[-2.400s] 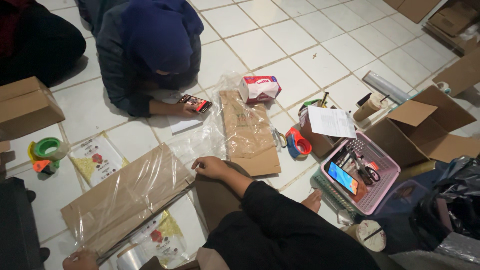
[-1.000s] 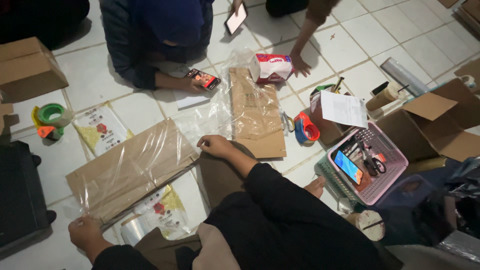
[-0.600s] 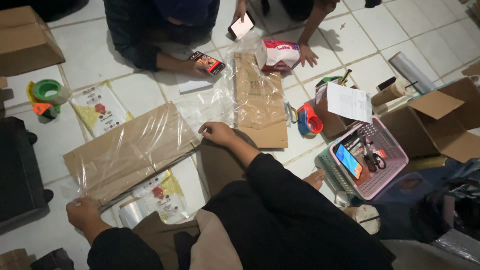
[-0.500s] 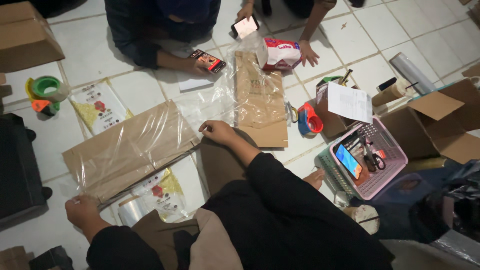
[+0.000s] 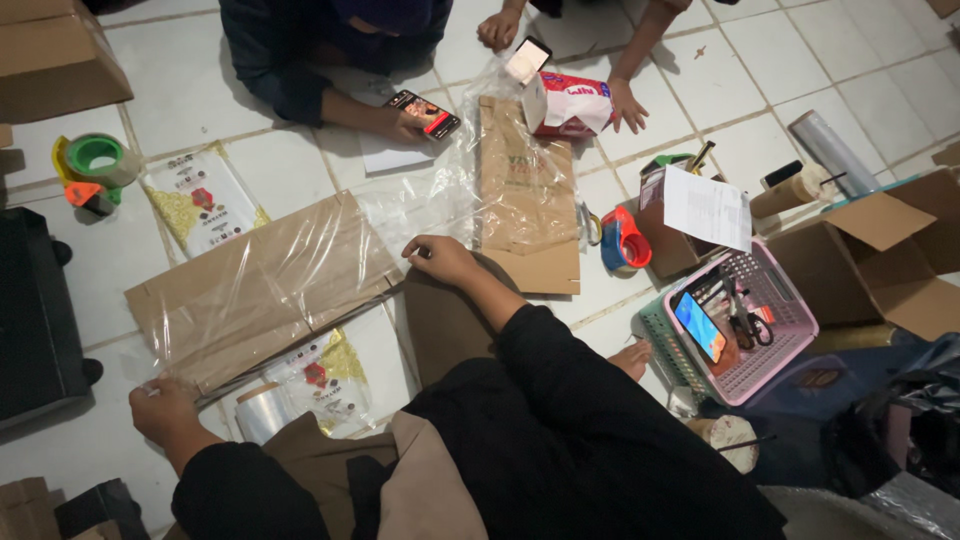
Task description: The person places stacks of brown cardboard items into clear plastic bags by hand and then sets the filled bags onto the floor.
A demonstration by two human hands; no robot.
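Gripped the flattened brown cardboard (image 5: 265, 290) under its clear plastic wrap (image 5: 400, 215) on the tiled floor (image 5: 760, 60): left hand (image 5: 165, 410) pinching the near corner, right hand (image 5: 440, 260) pressing the far end. Needed even tension, film smoothed flat.

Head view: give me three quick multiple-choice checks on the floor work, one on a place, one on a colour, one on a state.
1. Where does the basket sit?
A. right of the person
B. left of the black case
C. on the closed box

2. What colour is the tape roll at far left?
A. red
B. green
C. white

3. How does the wrapped cardboard lie?
A. standing upright
B. rolled into a tube
C. flat on the tiles

Answers:
1 A, it is beside the open box on the right.
2 B, its ring is green.
3 C, it lies flat under clear film, left hand at one end, right hand at the other.
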